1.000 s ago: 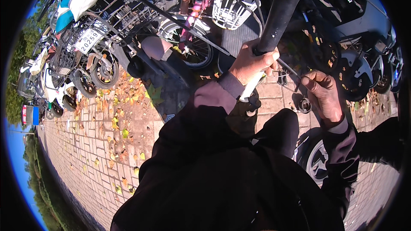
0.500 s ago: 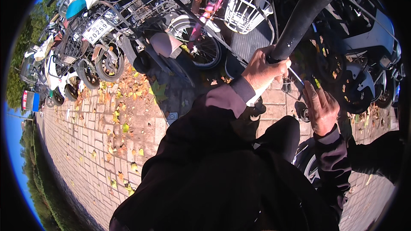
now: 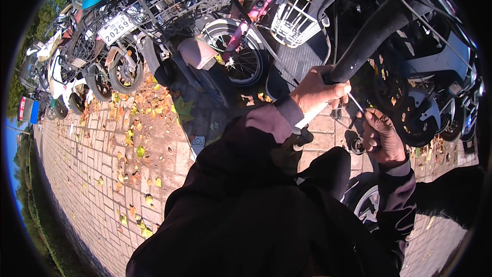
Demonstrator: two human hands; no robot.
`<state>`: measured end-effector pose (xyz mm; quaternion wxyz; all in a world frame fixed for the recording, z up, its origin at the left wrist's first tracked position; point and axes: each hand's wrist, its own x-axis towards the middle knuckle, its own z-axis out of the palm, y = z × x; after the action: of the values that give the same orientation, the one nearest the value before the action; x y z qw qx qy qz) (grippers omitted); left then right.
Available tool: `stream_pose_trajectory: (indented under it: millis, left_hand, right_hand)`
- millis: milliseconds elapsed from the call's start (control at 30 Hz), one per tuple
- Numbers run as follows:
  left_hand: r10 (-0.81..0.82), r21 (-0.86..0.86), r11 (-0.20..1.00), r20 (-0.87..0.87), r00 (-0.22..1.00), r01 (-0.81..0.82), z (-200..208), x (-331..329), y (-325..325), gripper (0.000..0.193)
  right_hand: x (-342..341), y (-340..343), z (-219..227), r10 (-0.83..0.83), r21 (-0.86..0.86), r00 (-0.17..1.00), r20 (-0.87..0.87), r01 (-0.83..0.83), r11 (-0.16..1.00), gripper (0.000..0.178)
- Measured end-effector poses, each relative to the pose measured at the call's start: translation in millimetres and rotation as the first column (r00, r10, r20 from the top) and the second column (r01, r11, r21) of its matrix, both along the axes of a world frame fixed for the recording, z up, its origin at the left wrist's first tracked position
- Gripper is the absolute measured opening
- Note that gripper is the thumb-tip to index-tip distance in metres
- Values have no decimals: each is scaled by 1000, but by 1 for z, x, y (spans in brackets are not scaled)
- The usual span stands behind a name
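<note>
My left hand [image 3: 319, 92] is closed round the lower end of a thick black tube [image 3: 366, 43] that slants down from the upper right. A thin metal rod [image 3: 355, 103] runs from below the left fingers toward my right hand [image 3: 383, 137]. The right fingers are curled in, thumb and forefinger at the rod's lower end; what type of tool or part it is cannot be made out. A white strip [image 3: 311, 117] shows under my left wrist. Below the hands lies a small round dark metal part [image 3: 357, 145], and a wheel with pale spokes [image 3: 368, 206] is partly behind my right sleeve.
Parked scooters and bicycles crowd the far side, among them a pink bicycle frame [image 3: 238, 38], a white basket [image 3: 294, 20] and a scooter's grey footboard [image 3: 297, 69]. A grey-blue scooter [image 3: 441, 64] stands at right. Brick paving [image 3: 97, 174] with fallen leaves [image 3: 141, 151] spreads left.
My right fingers, stretched along the rod before, have curled in at its end, and that hand has dropped slightly. My left hand keeps its hold. The view has shifted a little.
</note>
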<state>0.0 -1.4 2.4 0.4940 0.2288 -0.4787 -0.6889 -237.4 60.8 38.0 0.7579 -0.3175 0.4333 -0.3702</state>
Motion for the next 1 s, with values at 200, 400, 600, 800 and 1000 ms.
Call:
stream_pose_trajectory:
  millis: [200,400,600,800,1000]
  left_hand:
    - [9,2,1000,-2,1000,-9,-5,-2,-2,27]
    - [5,-67,998,19,1000,-4,-7,-2,-4,24]
    - [-4,-36,999,-31,1000,2,-5,-2,-1,25]
    - [-48,5,999,-52,998,48,-3,1,-1,26]
    - [-17,-5,1000,-3,1000,17,-2,1,-1,24]
  right_hand:
    - [19,9,-16,-812,-713,197,-549,-617,332,18]
    - [23,16,-32,-864,-528,-44,-501,-776,345,46]
    - [21,15,-11,-605,-582,233,-761,-658,478,36]
    - [0,-21,24,503,106,852,-145,-492,864,45]
    - [4,-11,4,94,-367,677,-730,-504,782,18]
